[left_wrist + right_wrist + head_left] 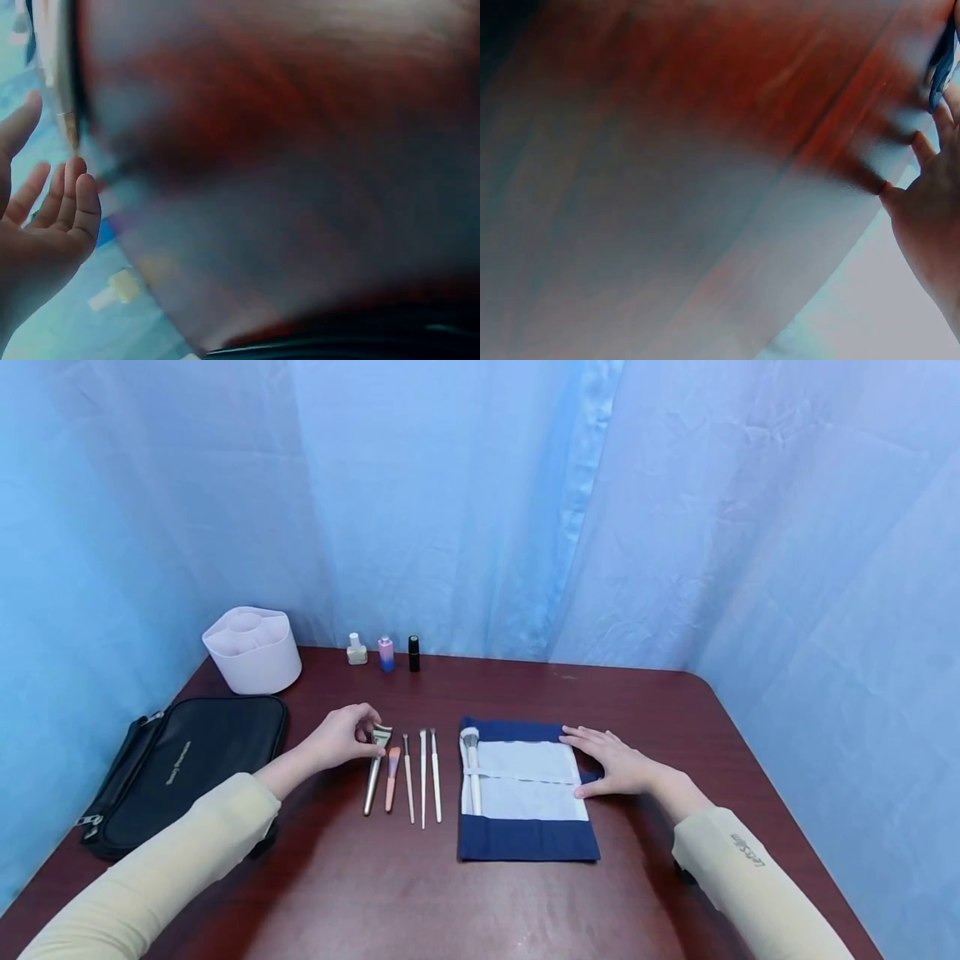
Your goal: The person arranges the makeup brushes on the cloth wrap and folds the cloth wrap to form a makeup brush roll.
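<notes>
My left hand (343, 739) hovers at the head of a makeup brush with a silver handle (371, 787), the leftmost in a row. In the left wrist view, the thumb and fingers of that hand (49, 217) stand apart. To its right lie a pink-handled brush (392, 781) and several slim brushes (423, 777). My right hand (611, 764) rests with spread fingers at the right edge of an unfolded navy and white brush roll (528, 841). A fluffy white-handled brush (474, 768) is tucked under the roll's strap at its left side.
A black zipped case (225, 735) lies at the left, with a white compartment holder (258, 652) behind it. Along the back stand a nail polish bottle (357, 652), a pink and blue bottle (386, 654) and a black tube (414, 654). Blue curtains hang around the table.
</notes>
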`<action>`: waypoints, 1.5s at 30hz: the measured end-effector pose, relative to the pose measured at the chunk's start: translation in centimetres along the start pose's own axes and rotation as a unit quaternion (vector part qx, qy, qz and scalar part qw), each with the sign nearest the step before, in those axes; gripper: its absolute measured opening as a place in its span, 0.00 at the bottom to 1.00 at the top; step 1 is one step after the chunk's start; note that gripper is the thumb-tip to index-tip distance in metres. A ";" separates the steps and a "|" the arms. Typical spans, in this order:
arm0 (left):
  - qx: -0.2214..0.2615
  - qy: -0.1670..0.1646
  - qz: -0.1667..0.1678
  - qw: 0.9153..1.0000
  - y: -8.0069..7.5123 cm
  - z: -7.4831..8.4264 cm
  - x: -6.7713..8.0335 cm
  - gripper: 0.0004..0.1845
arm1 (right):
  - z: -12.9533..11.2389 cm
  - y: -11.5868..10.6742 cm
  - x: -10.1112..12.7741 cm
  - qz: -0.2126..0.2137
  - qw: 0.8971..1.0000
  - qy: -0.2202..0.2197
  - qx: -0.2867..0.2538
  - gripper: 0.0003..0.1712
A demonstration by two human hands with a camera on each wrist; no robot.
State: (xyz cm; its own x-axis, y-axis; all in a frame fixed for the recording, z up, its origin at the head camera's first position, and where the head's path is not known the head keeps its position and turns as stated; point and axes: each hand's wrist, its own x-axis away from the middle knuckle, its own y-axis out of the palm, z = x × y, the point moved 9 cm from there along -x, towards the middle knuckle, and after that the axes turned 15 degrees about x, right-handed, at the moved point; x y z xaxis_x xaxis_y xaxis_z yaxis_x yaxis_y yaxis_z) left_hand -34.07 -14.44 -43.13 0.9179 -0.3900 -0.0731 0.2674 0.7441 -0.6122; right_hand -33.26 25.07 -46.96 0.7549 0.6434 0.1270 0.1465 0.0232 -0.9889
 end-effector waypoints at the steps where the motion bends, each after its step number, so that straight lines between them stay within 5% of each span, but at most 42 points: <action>1: 0.001 -0.007 0.003 1.000 0.0 -0.4 0.0 0.25 | 0.0 0.0 0.0 0.000 1.000 -0.001 0.001 0.57; 8: 0.009 -0.022 -0.002 1.000 0.0 -1.5 0.0 0.30 | -0.2 -0.2 0.0 -0.003 1.000 -0.010 0.004 0.56; 17: 0.025 -0.016 -0.057 0.998 0.8 -1.2 -0.1 0.19 | 0.0 -0.2 -0.1 -0.005 1.000 -0.009 0.004 0.57; 32: 0.063 -0.094 -0.021 0.993 -0.1 -2.0 -0.4 0.14 | -0.2 -0.5 -0.1 -0.010 1.000 -0.007 0.005 0.56; 45: 0.095 -0.018 0.024 0.995 -2.9 3.3 -2.2 0.16 | -0.3 -0.6 -0.1 0.001 1.000 -0.004 0.011 0.51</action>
State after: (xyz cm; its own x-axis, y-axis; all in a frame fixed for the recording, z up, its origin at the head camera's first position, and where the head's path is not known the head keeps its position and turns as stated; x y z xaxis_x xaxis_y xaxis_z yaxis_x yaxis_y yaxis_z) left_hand -35.88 -13.91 -38.58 0.9403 -0.3334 -0.0684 0.2694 0.8520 -0.4488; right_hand -33.30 24.78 -46.32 0.7495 0.6500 0.1250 0.1319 0.0384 -0.9905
